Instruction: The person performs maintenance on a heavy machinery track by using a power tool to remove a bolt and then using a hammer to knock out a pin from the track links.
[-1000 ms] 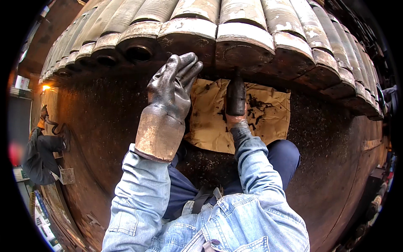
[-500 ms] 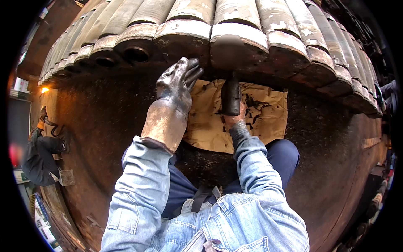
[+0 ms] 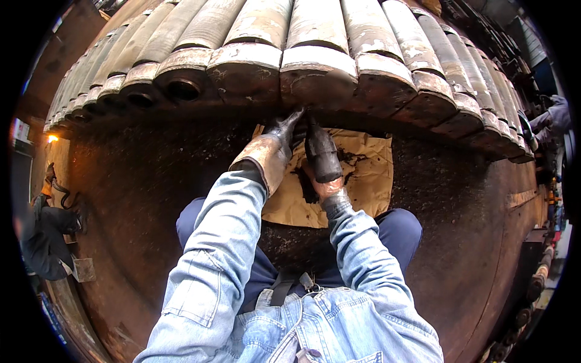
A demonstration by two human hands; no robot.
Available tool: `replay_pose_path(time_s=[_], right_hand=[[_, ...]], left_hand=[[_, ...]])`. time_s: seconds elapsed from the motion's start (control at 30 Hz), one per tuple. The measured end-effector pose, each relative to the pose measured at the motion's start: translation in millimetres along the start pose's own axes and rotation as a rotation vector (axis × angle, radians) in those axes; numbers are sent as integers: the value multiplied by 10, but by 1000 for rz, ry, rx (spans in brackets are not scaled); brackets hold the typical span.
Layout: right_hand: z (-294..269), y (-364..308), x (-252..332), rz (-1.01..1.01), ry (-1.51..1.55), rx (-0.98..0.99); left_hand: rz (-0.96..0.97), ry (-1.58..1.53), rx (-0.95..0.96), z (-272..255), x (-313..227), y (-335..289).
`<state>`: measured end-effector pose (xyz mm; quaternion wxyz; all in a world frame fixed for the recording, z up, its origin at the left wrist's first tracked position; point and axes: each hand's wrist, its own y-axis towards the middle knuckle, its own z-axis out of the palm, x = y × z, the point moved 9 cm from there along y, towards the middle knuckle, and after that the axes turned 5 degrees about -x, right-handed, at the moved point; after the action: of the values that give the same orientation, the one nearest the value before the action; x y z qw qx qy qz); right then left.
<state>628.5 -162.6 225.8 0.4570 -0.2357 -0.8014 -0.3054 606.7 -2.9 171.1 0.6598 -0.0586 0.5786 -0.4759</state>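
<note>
A black, cylinder-bodied tool (image 3: pixel 322 158) sits in my right hand (image 3: pixel 328 186), its narrow front end pointing away from me. The right fingers are mostly hidden behind its body. My left hand (image 3: pixel 273 150), in a dark-stained leather glove, is beside the tool's front end. Its fingertips draw together there; what they pinch, if anything, is too dark to make out. Just beyond both hands runs a curved row of large, worn metal cylinders (image 3: pixel 319 78) with rounded, dirty ends. Under the hands lies a creased brown paper sheet (image 3: pixel 370 172) with black smears and bits on it.
My bent knees (image 3: pixel 400 233) flank the paper on a rusty, dark metal surface (image 3: pixel 451 242). At far left another person in dark clothes (image 3: pixel 51 236) crouches near a bright orange light (image 3: pixel 52 138). A grey sleeve (image 3: pixel 554 115) of someone else shows at far right.
My left hand, earlier raised with its fingers apart, has come down and right to the tool's front end. The tool now tilts slightly the other way. The whole view has shifted a little.
</note>
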Motion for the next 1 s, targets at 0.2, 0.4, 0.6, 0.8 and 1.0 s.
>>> replay_pose_path(time_s=[0.2, 0.4, 0.6, 0.8, 1.0], right_hand=[[-127, -73, 281, -142, 5, 69], [-505, -118, 802, -309, -234, 79], [-908, -147, 1030, -153, 166, 122], [-934, -81, 1156, -133, 126, 189], [-955, -357, 631, 122, 356, 191]], left_hand=[[-177, -123, 269, 501, 35, -235], [-198, -194, 500, 810, -187, -975], [48, -252, 687, 1098, -564, -1548], [533, -60, 590, 759, -538, -796], [167, -274, 571, 1022, -382, -1514]])
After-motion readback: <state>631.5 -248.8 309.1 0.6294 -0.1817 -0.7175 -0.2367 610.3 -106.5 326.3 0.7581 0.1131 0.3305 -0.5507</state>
